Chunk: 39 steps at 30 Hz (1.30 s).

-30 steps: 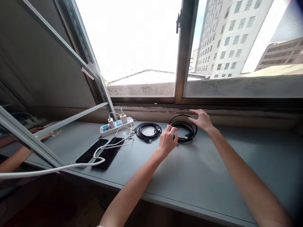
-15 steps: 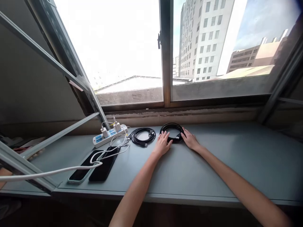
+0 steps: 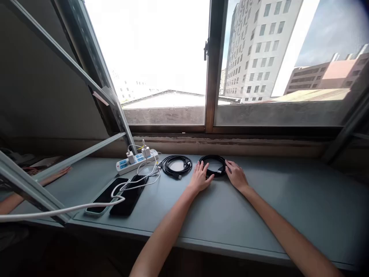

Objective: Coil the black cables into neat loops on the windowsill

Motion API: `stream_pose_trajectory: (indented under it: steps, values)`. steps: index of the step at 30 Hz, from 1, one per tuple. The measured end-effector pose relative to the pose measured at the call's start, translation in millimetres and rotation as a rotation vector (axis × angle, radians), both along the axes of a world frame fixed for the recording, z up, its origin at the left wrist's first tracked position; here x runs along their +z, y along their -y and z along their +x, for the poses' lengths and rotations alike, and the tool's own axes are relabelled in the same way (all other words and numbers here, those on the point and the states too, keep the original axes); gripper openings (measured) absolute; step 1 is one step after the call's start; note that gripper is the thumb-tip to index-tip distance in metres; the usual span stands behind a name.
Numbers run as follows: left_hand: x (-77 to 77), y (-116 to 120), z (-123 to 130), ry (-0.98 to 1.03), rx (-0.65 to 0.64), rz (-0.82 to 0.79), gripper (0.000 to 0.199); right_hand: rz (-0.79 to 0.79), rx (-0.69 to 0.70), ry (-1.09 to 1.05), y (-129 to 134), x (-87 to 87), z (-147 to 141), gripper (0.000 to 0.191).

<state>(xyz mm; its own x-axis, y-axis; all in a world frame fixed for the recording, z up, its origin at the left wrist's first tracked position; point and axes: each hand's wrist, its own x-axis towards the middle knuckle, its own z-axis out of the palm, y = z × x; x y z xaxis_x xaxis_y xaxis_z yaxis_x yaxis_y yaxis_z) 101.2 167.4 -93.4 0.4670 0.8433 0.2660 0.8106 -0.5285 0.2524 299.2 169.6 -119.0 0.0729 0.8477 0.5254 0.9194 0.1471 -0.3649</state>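
A coiled black cable (image 3: 212,157) lies on the grey tabletop, its connector on the inner right of the ring. My left hand (image 3: 200,178) rests over the coil's left side, fingers spread and touching it. At the coil's right edge is my right hand (image 3: 236,176), fingers stretched out against the cable near the connector; its fingertips are partly hard to make out. Just left of my left hand lies a second black cable coil (image 3: 166,169), looser, with its plug ends showing.
A white power strip (image 3: 131,166) with chargers stands at the left. White cords run over two phones (image 3: 127,202) (image 3: 99,204). Metal shelf posts (image 3: 37,192) rise at the left, with another person's hand (image 3: 59,174) beyond them. A window (image 3: 161,117) backs the table.
The view has shifted slightly. Another person's hand and forearm have come in at the far left. My hands stay at the coil, with only small finger movement.
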Motion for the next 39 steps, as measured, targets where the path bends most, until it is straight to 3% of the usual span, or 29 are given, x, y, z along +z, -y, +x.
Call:
stream_pose_trajectory:
  steps: [4,9,28,32,39]
  values:
    - [-1.3,2,4,-0.015,0.004,0.006,0.063,-0.038,-0.04,0.098,2,2.2,1,0.046]
    - [-4.7,-1,10,-0.059,-0.002,0.037,0.056,0.024,0.038,0.2,6,5.0,1,0.048]
    - [-9.6,-7,13,-0.104,-0.024,0.148,0.031,0.027,0.218,0.167,10,8.4,1,0.038]
    - [-9.4,-8,13,-0.086,-0.014,0.147,0.031,0.049,0.241,0.137,14,19.6,3,0.037]
    - [-13.6,-7,14,-0.052,0.007,0.15,0.031,0.233,0.222,0.101,26,44.2,8,0.036]
